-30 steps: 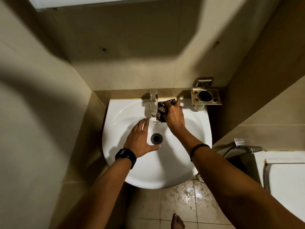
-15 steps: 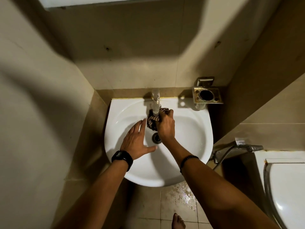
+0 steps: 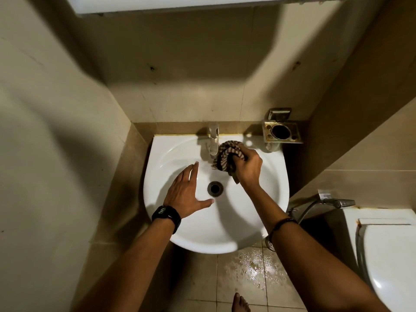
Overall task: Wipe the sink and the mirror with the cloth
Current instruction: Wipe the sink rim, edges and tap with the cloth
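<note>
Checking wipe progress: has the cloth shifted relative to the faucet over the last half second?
Yes. The cloth, bunched in the right hand, moved from in front of the faucet to its right side, toward the back rim.

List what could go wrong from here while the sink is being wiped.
1. The floor tiles below the white ceramic sink look wet, and a bare foot stands there: a slip is possible.
2. The right hand scrubs the striped brown cloth close beside the chrome tap; knuckles could knock it.
3. The left hand rests open in the glossy basin and might slide if leaned on.
</note>
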